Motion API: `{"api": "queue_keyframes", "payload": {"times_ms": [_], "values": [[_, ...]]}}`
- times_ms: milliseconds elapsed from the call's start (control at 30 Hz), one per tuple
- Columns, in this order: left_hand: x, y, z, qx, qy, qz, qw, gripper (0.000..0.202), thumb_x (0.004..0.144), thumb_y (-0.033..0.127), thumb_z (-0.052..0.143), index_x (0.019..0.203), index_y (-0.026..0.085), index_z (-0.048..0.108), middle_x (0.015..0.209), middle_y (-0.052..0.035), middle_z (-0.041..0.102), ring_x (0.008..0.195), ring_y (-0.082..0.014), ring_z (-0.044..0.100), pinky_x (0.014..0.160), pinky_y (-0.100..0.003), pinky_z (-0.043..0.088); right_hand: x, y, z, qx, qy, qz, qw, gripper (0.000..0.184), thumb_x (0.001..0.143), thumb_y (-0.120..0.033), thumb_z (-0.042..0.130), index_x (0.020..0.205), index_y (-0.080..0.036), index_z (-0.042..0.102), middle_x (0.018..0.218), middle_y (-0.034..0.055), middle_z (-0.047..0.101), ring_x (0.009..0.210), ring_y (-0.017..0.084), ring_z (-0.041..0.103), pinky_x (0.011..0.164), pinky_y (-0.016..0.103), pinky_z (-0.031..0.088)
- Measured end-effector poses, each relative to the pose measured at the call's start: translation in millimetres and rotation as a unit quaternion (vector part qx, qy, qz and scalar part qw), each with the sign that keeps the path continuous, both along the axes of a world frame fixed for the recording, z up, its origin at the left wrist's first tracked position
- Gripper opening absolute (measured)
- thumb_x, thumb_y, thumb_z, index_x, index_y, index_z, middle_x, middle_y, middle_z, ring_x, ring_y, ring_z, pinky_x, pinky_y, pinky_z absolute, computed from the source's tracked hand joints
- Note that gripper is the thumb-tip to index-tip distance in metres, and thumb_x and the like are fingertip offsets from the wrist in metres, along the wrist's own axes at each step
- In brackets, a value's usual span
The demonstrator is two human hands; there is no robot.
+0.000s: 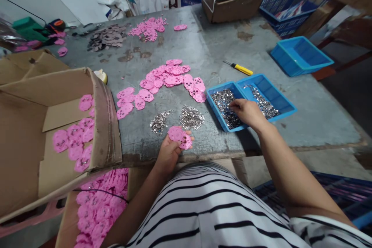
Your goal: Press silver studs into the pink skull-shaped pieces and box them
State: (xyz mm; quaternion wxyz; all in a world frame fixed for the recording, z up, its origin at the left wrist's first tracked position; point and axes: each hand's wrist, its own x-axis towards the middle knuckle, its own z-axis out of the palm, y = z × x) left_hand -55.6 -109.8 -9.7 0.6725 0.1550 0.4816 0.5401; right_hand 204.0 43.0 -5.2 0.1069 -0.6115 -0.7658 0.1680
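Note:
My left hand is closed around a flat pink piece with holes, held just above the table's front edge. My right hand reaches into a blue divided tray, its fingertips pinched together over the small shiny metal parts in the left compartment. Whether a part is between those fingertips is too small to make out. Two heaps of similar metal bits, a smaller one and a larger one, lie beyond my left hand. An arc of more pink pieces spreads farther back.
A cardboard box with pink pieces stands at the left, above another filled box. A yellow-handled screwdriver lies behind the tray. A blue bin sits at the right edge. Dark scraps and a large carton are at the back.

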Motion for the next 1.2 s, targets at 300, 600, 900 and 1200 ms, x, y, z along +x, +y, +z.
{"api": "queue_keyframes", "payload": {"times_ms": [300,600,900,1200], "values": [[-2,2,-2.9,0.007,-0.005,0.001,1.000,0.065,0.066,0.018,0.062,0.129,0.017,0.049,0.100,-0.0091,0.073,0.087,-0.0237,0.071,0.070,-0.032,0.055,0,-2,-1.6,0.002,-0.041,-0.031,0.999,0.024,0.081,-0.016,0.051,0.091,-0.020,0.073,0.100,0.0095,0.074,0.089,0.025,0.068,0.074,0.033,0.048],[-2,5,3.3,0.003,-0.001,-0.007,1.000,0.061,0.062,0.016,0.062,0.123,0.017,0.054,0.095,-0.0077,0.073,0.082,-0.0214,0.070,0.067,-0.028,0.054,-7,-6,11.6,-0.031,-0.030,-0.108,0.993,0.021,0.083,-0.022,0.054,0.092,-0.018,0.072,0.091,0.0103,0.075,0.085,0.027,0.067,0.070,0.033,0.046],[3,4,5.4,0.002,0.008,-0.025,1.000,0.058,0.061,0.018,0.063,0.117,0.016,0.054,0.099,-0.0095,0.073,0.085,-0.0239,0.070,0.069,-0.031,0.055,-9,-8,12.2,0.017,0.092,-0.141,0.986,0.008,0.078,-0.020,0.058,0.070,-0.020,0.057,0.081,0.0086,0.069,0.076,0.022,0.061,0.069,0.032,0.043],[15,13,9.5,0.024,-0.016,0.024,0.999,0.054,0.065,0.015,0.061,0.118,0.017,0.051,0.097,-0.0083,0.072,0.095,-0.0271,0.069,0.080,-0.040,0.056,-72,-57,28.4,-0.239,0.523,-0.043,0.817,0.040,0.063,-0.054,0.077,0.068,-0.019,0.059,0.053,-0.0048,0.047,0.043,0.006,0.029,0.042,0.024,0.023]]}}
